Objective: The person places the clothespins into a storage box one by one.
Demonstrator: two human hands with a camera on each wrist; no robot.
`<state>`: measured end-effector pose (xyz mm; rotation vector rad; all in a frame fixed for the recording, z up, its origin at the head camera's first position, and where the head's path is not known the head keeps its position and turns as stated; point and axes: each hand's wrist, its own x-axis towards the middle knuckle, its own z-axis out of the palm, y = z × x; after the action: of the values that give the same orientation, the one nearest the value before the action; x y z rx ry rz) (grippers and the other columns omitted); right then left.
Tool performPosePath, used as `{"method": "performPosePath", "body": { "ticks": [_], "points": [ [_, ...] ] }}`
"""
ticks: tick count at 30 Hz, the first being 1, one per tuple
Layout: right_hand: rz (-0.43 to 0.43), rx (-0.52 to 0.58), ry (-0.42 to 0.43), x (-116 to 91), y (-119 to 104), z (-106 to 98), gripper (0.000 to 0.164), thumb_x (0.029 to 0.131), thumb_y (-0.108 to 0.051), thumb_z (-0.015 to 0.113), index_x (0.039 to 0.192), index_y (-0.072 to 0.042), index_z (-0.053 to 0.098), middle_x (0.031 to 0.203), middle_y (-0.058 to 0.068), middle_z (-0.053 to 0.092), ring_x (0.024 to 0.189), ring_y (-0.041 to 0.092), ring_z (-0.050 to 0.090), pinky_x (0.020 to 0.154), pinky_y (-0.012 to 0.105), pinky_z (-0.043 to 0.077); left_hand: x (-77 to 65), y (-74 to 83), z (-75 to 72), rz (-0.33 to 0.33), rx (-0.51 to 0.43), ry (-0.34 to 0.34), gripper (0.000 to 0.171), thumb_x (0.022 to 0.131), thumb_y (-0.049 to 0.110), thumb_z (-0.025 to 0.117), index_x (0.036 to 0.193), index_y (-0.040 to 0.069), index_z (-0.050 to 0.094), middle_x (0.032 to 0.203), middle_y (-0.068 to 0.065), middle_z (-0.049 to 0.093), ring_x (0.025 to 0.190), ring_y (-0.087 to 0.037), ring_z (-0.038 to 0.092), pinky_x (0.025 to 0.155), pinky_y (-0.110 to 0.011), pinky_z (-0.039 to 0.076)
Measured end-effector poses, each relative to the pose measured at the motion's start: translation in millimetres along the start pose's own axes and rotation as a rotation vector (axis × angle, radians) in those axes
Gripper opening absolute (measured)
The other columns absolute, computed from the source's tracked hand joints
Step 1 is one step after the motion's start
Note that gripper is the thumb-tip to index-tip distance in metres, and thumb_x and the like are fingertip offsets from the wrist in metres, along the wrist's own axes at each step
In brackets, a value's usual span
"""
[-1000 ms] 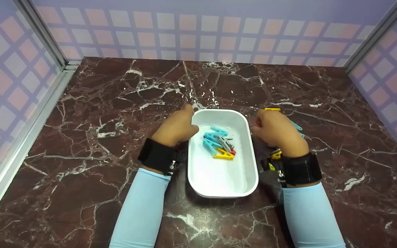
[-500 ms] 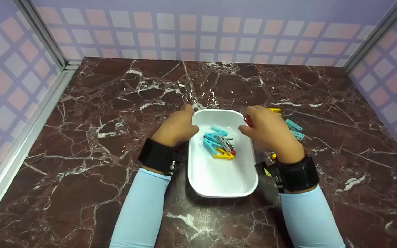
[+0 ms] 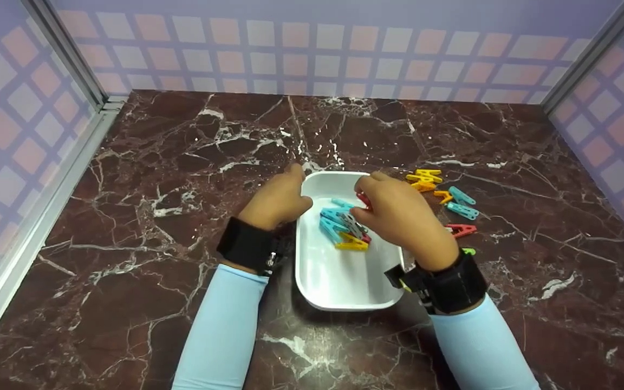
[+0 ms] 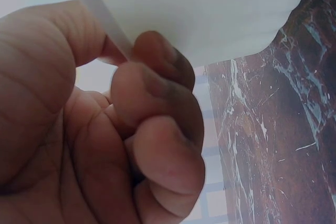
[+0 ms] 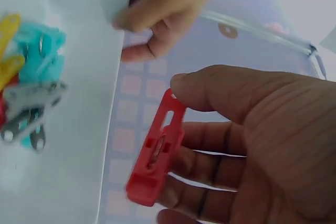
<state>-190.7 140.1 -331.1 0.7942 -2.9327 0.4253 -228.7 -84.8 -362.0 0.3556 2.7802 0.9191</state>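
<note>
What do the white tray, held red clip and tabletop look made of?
White tray: probably plastic, smooth and slightly glossy with soft reflections; enamel isn't ruled out.
Red clip: likely molded plastic, slotted one-colour body, with a spring that looks metal.
Tabletop: glossy stone or printed lookalike; pale veins, glare near the front.

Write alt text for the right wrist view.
A right hand pinches a red clothespin; at picture left, a white tray contains turquoise, yellow and gray clothespins. The blurred left hand grips the tray's edge.
</note>
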Motion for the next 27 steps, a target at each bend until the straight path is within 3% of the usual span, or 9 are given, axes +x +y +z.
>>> {"method": "performPosePath", "body": {
  "ticks": [8,17,27],
  "points": [
    [-0.079,-0.046,-0.043,6.6,-6.9,21.7,0.022,0.087,-0.022,0.075,0.098,-0.008,0.063,0.085,0.004,0.054,0.068,0.023,0.051,0.06,0.038,0.043,0.3,-0.4,0.9,0.015,0.004,0.005,0.044,0.083,0.011,0.058,0.122,-0.002,0.043,0.104,-0.02,0.061,0.092,-0.034,0.059,0.083,-0.047,0.049],
    [-0.29,-0.012,-0.1,11.6,-9.5,39.1,0.019,0.089,-0.019,0.075,0.085,-0.007,0.06,0.082,0.004,0.053,0.069,0.022,0.051,0.065,0.038,0.044,1.5,-0.1,-0.1,0.03,0.03,0.009,0.043,0.083,0.011,0.057,0.121,-0.003,0.043,0.103,-0.021,0.062,0.088,-0.033,0.058,0.079,-0.046,0.047],
    [-0.221,-0.099,-0.121,14.0,-2.1,45.5,0.017,0.09,-0.019,0.074,0.091,-0.006,0.064,0.084,0.008,0.058,0.073,0.028,0.057,0.066,0.043,0.047,0.7,-0.6,0.0,0.02,0.017,0.011,0.044,0.083,0.01,0.058,0.122,-0.003,0.044,0.106,-0.021,0.062,0.093,-0.034,0.059,0.083,-0.047,0.048]
  ]
}}
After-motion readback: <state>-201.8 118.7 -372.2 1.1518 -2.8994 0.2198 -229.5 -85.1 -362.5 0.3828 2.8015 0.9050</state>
